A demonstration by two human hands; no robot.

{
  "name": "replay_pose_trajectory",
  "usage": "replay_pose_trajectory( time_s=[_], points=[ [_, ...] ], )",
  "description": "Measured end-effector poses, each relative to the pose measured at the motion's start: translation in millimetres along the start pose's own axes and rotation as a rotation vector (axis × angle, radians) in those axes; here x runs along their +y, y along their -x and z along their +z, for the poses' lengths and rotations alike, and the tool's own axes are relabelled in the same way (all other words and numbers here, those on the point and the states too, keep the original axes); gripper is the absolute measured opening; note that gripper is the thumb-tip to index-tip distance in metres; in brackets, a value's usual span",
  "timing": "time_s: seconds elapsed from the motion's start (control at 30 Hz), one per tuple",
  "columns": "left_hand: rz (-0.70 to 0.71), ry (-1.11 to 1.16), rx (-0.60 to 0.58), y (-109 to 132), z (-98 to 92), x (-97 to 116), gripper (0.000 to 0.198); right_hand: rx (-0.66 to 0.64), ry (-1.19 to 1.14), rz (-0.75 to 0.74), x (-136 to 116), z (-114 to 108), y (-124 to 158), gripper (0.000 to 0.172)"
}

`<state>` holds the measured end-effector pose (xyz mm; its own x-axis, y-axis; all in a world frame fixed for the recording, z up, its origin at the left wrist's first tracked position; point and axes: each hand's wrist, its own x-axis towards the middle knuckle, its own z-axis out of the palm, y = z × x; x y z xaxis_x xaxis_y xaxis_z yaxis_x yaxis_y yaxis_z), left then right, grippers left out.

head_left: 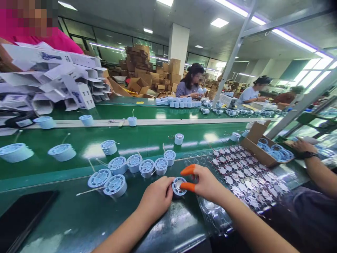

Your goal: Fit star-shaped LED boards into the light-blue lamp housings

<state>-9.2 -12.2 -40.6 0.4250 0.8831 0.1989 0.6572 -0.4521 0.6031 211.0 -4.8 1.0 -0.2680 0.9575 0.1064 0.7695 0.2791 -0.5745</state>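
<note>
Now the left hand point(155, 197) presses its fingers against a pale blue plastic housing point(179, 186), and the right hand point(205, 182) pinches its rim with orange-cotted fingers point(187, 170), just above the green conveyor surface point(79, 225).

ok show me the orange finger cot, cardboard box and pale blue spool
orange finger cot point(187, 170), head view, on the upper cot
cardboard box point(259, 154), head view, on its front wall
pale blue spool point(179, 186), head view, on its silver centre
</note>
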Motion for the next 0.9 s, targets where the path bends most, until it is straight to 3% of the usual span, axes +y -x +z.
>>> replay_pose_trajectory(
  time_s=[0.07,0.17,0.23,0.3,0.4,0.6,0.7,0.77,0.9],
  points=[
    [-0.017,-0.108,0.111,3,-1.7,2,0.036,0.027,0.256,0.155,18,-15,-8,0.034],
    [0.084,-0.098,0.244,6,-1.8,7,0.04,0.088,0.591,0.402,54,-34,-17,0.039],
    [0.133,-0.013,0.225,5,1.7,9,0.055,0.084,0.648,0.474,74,-40,-20,0.04],
    [0.083,0.084,0.13,1,6.0,9,0.065,0.06,0.678,0.506,86,-40,-20,0.039],
    [0.032,0.274,-0.002,-3,4.7,6,0.05,0.047,0.697,0.538,89,-37,-19,0.043],
    [0.367,0.56,-0.11,2,-33.0,16,0.032,0.084,0.665,0.605,82,-47,-15,0.031],
    [0.397,0.528,-0.166,10,-51.9,27,0.032,0.139,0.604,0.612,79,-59,-14,0.035],
    [0.339,0.44,-0.158,11,-64.0,32,0.041,0.207,0.507,0.589,76,-63,-13,0.041],
    [0.206,0.191,-0.076,-21,-93.6,28,0.051,0.274,0.361,0.517,71,-57,-13,0.036]
  ],
)
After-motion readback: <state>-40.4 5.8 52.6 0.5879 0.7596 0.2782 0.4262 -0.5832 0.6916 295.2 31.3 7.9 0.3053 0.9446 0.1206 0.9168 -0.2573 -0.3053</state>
